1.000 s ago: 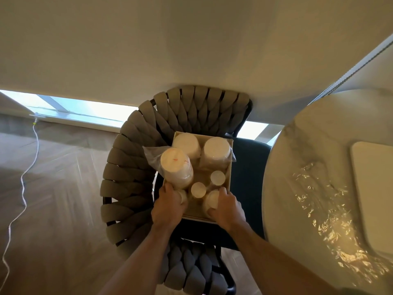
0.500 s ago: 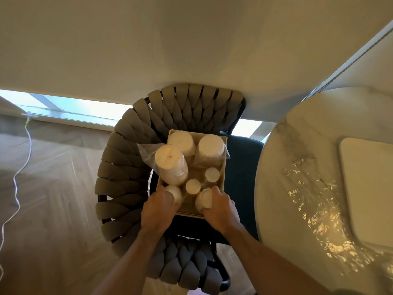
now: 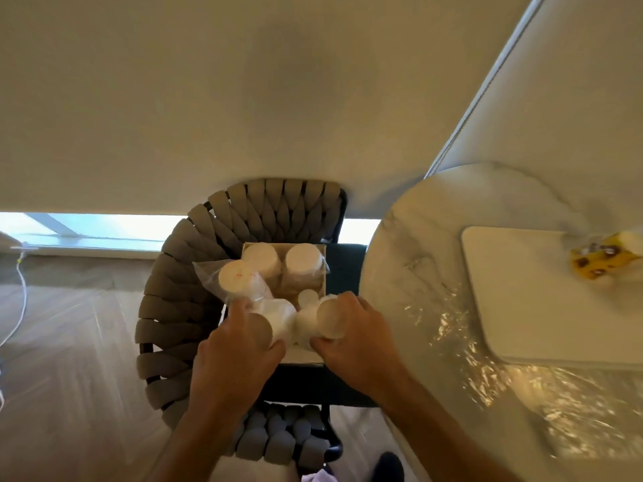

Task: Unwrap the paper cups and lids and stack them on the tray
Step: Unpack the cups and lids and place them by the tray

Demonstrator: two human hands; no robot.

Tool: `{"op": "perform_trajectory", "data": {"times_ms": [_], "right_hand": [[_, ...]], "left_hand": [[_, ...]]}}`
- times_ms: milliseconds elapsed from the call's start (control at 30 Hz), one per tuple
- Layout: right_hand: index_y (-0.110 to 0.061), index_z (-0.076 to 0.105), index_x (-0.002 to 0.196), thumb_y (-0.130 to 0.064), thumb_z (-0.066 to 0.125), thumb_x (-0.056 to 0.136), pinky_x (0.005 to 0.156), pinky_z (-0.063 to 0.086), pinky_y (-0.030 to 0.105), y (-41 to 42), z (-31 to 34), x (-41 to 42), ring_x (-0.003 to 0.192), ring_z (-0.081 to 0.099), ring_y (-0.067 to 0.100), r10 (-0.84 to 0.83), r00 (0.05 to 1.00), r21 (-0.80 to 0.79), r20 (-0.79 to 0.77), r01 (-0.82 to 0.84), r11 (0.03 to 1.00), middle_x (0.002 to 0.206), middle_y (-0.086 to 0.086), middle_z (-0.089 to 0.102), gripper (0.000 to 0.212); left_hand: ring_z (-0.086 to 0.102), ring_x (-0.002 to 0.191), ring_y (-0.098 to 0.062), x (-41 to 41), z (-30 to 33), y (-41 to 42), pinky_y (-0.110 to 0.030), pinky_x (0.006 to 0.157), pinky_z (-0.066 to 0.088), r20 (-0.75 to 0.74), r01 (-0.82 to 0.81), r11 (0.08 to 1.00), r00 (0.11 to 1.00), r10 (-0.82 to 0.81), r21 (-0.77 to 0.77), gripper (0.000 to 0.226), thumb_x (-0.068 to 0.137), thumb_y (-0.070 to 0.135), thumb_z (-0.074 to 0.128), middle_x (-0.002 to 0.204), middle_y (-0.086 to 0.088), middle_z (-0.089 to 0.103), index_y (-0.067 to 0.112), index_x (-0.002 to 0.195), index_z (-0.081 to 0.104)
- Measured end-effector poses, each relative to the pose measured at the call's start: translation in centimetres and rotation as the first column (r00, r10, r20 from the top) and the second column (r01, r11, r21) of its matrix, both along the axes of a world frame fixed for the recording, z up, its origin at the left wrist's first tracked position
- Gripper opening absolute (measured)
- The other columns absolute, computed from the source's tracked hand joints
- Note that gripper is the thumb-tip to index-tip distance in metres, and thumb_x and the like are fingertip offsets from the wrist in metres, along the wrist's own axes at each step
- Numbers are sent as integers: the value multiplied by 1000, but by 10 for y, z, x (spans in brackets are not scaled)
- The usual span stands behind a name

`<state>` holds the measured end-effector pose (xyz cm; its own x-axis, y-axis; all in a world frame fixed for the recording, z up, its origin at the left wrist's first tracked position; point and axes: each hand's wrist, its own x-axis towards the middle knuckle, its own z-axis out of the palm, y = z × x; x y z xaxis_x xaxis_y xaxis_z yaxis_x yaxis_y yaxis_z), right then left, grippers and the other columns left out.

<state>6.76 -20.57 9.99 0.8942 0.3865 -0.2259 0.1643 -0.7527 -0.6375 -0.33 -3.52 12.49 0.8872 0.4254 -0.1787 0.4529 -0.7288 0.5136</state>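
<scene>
While the marble surface (image 3: 417, 273) at right carries a white tray (image 3: 515, 293), a woven chair (image 3: 181, 307) holds the cardboard box (image 3: 306, 354) of wrapped cups; left hand (image 3: 233, 356) and right hand (image 3: 362, 342) each grip a wrapped cup stack (image 3: 278, 316), fingers curled. No writing is legible.

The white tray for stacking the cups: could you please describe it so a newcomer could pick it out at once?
Start at the round marble table to the right of the woven chair. On it lies the tray, a flat white rectangle with rounded corners. Unlike the crinkled clear plastic wrap beside it and the yellow object at its far corner, it is plain, smooth and bare.
</scene>
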Motion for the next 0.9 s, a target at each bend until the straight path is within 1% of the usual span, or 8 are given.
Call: {"op": "perform_trajectory", "data": {"times_ms": [167, 233, 300, 400, 500, 633, 800, 900], "right_hand": [[-23, 55, 116, -39, 82, 78, 66, 36, 10, -69, 55, 9, 83, 51, 3, -75, 991, 33, 111, 72, 997, 100, -13, 52, 49], [-23, 55, 116, -40, 82, 78, 65, 35, 9, -94, 65, 14, 83, 50, 3, -101, 985, 4, 140, 102, 995, 100, -14, 52, 50], [-21, 55, 113, -39, 83, 75, 61, 33, 10, -121, 69, 17, 81, 52, 9, -141, 978, -35, 155, 148, 988, 99, -11, 54, 50], [-17, 57, 106, -37, 82, 72, 67, 40, 29, -154, 67, 21, 88, 61, 27, -186, 971, -85, 149, 200, 976, 103, 0, 64, 47], [-16, 54, 101, -36, 80, 72, 69, 37, 31, -175, 60, 28, 91, 61, 31, -205, 971, -116, 118, 219, 969, 101, 1, 63, 44], [-17, 53, 103, -37, 78, 72, 69, 34, 32, -190, 49, 37, 93, 60, 30, -185, 981, -154, 57, 192, 969, 98, -2, 58, 44], [-15, 53, 108, -38, 77, 73, 74, 46, 36, -195, 35, 41, 96, 62, 33, -150, 989, -152, 15, 150, 977, 108, 5, 63, 48], [-14, 52, 109, -36, 76, 74, 72, 42, 34, -197, 32, 44, 97, 62, 34, -136, 991, -150, 6, 135, 979, 110, 7, 63, 48]], "left_hand": [[61, 82, -16, 27, 42, -54, -21, 66, 39, 131, 170, 981, 975, -181, 91, 69, 80, 45, 77, 105, -3, 64, 15, 131, 42], [49, 72, -6, 40, 48, -77, -15, 59, 32, 134, 237, 964, 958, -253, 120, 61, 83, 48, 71, 93, 9, 54, 18, 127, 42], [47, 74, -4, 52, 49, -104, -17, 60, 30, 124, 284, 951, 946, -299, 124, 58, 84, 50, 70, 92, 13, 46, 21, 125, 41], [50, 77, -8, 63, 42, -141, -22, 67, 34, 107, 332, 937, 933, -344, 110, 52, 83, 49, 70, 86, 13, 44, 21, 118, 43], [44, 69, -6, 70, 32, -165, -20, 61, 32, 76, 373, 919, 920, -384, 126, 51, 84, 50, 67, 74, 13, 39, 22, 117, 41], [48, 72, -8, 76, 19, -179, -21, 62, 35, 37, 397, 913, 915, -402, 96, 55, 85, 51, 67, 84, 9, 46, 21, 122, 39], [50, 77, -11, 77, 6, -187, -25, 66, 37, -19, 396, 915, 918, -396, 78, 59, 85, 50, 67, 88, 5, 50, 20, 127, 37], [50, 79, -11, 76, 0, -190, -25, 67, 37, -36, 399, 914, 917, -398, 66, 62, 86, 48, 66, 91, 5, 50, 20, 131, 35]]}}
